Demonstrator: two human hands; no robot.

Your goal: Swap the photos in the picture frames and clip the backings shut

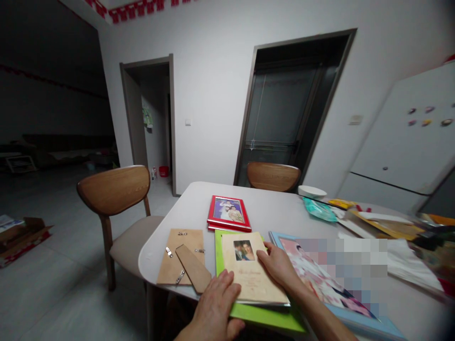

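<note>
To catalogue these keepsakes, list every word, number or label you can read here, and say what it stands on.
No text here can be read.
Card: faint reddish print below its small photo, too small to read.
Red paper trim along the ceiling: too blurred to make out any characters.

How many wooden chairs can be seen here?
2. The left chair stands beside the table; the far chair is behind its far edge. More may be hidden.

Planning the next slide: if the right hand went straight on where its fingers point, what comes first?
Probably the small photo on the cream card: the right hand rests there, fingers aimed left at it.
</note>
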